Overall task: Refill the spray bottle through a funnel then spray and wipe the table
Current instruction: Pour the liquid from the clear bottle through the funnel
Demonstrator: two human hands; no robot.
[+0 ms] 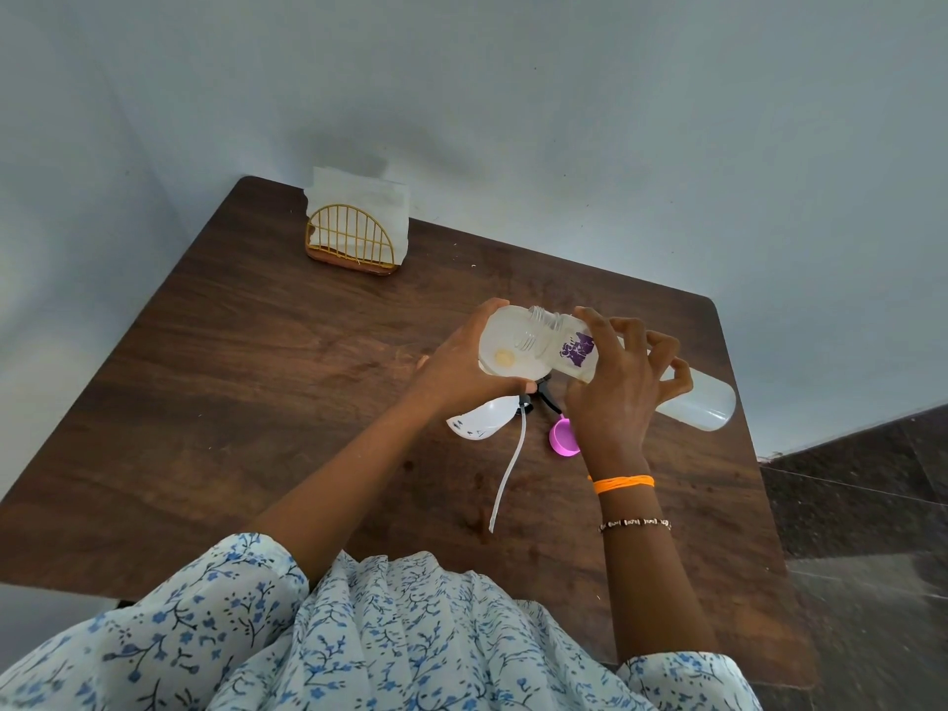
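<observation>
My left hand [456, 361] grips the rim of a translucent white funnel [505, 351], seen from above with its small hole near the middle. My right hand [620, 387] holds a long translucent refill bottle [697, 397] with a purple label, tilted almost flat, its open threaded neck [541, 320] over the funnel's mouth. The spray bottle's body is hidden under the funnel and my hands. Its white trigger head [479, 418] with a long dip tube [508, 474] lies on the table just below the funnel. A pink cap [563, 439] lies beside my right wrist.
The brown wooden table [256, 402] stands against a pale wall. A gold wire napkin holder [351, 241] with white napkins stands at the far left corner. Dark floor [862, 505] shows past the table's right edge.
</observation>
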